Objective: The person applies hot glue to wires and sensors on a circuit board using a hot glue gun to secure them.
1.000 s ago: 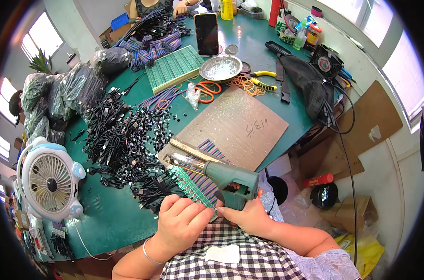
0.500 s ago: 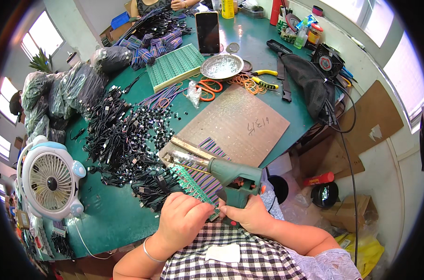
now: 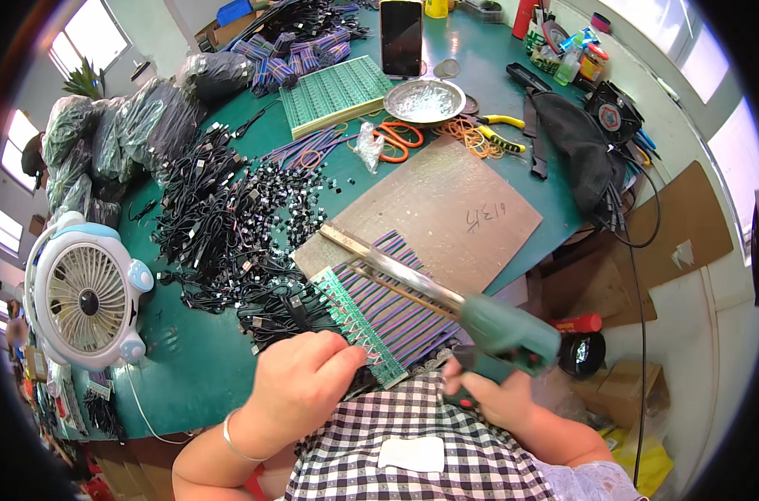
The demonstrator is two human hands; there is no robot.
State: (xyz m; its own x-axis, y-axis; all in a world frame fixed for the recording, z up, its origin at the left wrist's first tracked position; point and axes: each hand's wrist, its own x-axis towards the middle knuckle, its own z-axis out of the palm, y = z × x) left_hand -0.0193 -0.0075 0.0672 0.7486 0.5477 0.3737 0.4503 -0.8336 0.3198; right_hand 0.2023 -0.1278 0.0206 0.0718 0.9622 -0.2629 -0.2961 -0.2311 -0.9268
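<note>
My right hand point(image 3: 500, 397) is wrapped round the grip of a green soldering gun point(image 3: 513, 334), blurred by motion. Its metal barrel points up and left over rows of purple, black and green wires point(image 3: 404, 292). These wires run from a long, narrow green circuit board point(image 3: 359, 326) near my lap. Against the board's left edge, my left hand point(image 3: 300, 384) is closed with thumb and finger pinched; what lies between them is hidden. Something black shows just under that hand. A wooden strip point(image 3: 339, 238) lies across the far end of the wires, partly behind the barrel.
A brown board point(image 3: 471, 200) lies under the wires. Piled black cables point(image 3: 200, 200) and a white fan point(image 3: 87, 301) are on the left. Farther back are green circuit panels point(image 3: 333, 96), a metal dish point(image 3: 425, 100), orange scissors point(image 3: 400, 142), pliers point(image 3: 500, 134) and a phone point(image 3: 401, 37).
My right hand has drawn the soldering gun rightward, away from the board and my left hand. My left hand has shifted left and slightly down. The whole view has shifted a little.
</note>
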